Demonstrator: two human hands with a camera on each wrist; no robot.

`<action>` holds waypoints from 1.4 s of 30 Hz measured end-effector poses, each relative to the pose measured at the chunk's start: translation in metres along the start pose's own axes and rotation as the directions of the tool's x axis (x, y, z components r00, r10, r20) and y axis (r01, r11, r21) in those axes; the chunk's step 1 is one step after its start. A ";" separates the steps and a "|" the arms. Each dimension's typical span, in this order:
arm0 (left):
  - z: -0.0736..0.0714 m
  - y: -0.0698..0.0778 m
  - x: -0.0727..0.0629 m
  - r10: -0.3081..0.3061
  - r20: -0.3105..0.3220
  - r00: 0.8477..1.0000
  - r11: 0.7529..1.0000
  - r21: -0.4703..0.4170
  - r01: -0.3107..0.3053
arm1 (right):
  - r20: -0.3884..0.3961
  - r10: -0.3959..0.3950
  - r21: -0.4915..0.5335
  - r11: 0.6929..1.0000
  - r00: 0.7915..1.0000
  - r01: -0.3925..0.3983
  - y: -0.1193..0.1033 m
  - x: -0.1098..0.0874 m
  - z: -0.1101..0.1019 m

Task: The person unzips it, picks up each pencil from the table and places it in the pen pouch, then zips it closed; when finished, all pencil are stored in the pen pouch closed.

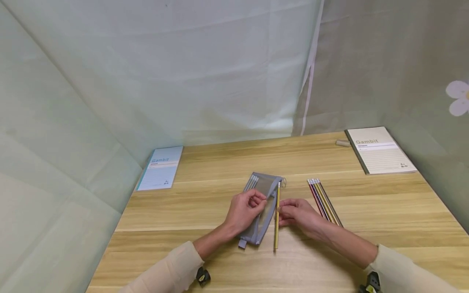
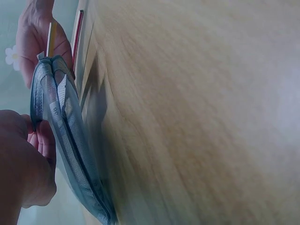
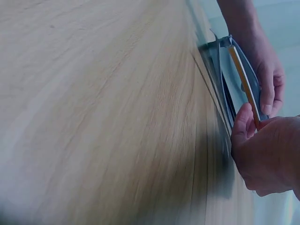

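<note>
A grey mesh pencil case (image 1: 250,232) lies on the table with its long opening facing right. Several pencils (image 1: 251,181) show through its mesh at the far left. My left hand (image 1: 243,211) pinches the upper edge of the case, which stands lifted in the left wrist view. Between the fingers and thumb of my right hand (image 1: 300,215) is a yellow pencil (image 1: 276,234), held lengthwise along the opening. In the right wrist view this pencil (image 3: 243,77) lies close against the case's lifted side (image 3: 253,86). Whether it is inside the opening I cannot tell.
Several pencils (image 1: 322,199) in mixed colours lie side by side right of my right hand. A blue notebook (image 1: 161,171) sits at the table's left edge, and a white notebook (image 1: 379,152) at the back right. Beside the white one is a small eraser-like block (image 1: 342,143).
</note>
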State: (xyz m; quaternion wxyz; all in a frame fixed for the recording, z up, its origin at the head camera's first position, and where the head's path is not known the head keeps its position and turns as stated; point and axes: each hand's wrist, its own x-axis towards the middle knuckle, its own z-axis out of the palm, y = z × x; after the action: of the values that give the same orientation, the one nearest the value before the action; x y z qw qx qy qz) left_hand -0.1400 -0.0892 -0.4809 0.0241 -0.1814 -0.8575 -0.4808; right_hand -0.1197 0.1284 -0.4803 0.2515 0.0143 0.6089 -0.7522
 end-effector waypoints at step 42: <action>-0.001 0.002 0.001 0.002 0.008 1.000 1.000 0.009 -0.002 | -0.152 0.001 0.054 0.999 0.988 0.008 0.000 0.009 0.014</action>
State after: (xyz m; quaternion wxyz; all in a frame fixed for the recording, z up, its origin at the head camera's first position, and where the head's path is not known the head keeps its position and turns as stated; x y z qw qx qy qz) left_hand -0.1404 -0.0890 -0.4788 0.0222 -0.1840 -0.8595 -0.4763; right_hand -0.1240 0.1123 -0.4798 0.2025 0.0773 0.6057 -0.7656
